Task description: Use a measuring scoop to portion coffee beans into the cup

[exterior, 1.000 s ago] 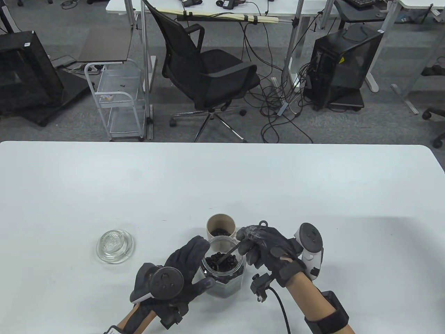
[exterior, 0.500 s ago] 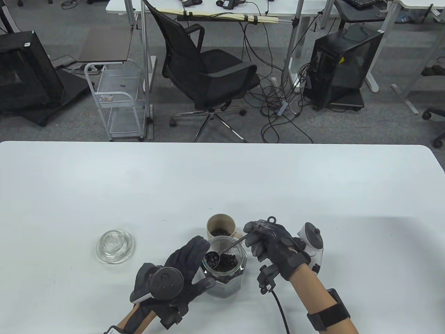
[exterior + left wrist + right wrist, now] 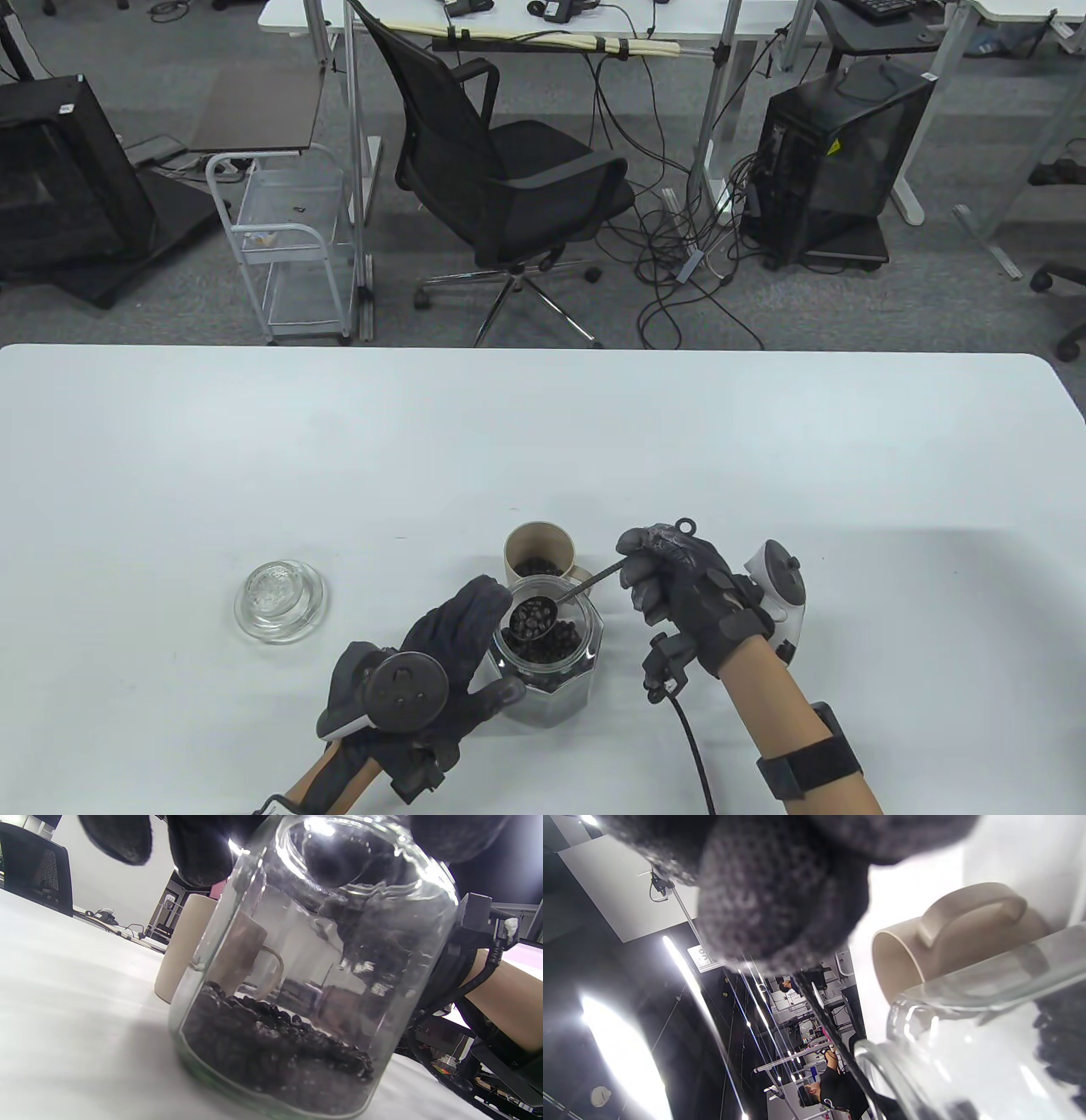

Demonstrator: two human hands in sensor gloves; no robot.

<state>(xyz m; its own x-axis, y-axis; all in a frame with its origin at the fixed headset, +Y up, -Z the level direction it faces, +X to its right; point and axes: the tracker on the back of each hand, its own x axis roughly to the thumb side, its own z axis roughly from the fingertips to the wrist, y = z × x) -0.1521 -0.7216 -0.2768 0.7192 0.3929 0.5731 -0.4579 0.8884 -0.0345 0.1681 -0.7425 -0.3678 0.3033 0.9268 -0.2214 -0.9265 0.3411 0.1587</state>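
Glass jar (image 3: 547, 658): my left grip (image 3: 441, 658) curled round it, steadying.
Scoop (image 3: 533, 616): my right grip (image 3: 679, 586) pinched its handle; I'd lifted it loaded.
Cup (image 3: 538, 553): just beyond, next.

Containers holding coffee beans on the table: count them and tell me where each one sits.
2. The glass jar stands near the table's front edge, gripped by the left hand. The beige cup stands just behind the jar. The glass lid at left holds none.

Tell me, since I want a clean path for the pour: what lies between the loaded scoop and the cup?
Only the jar's far rim. In the table view, the scoop hangs over the jar mouth, and the cup stands right behind the jar.
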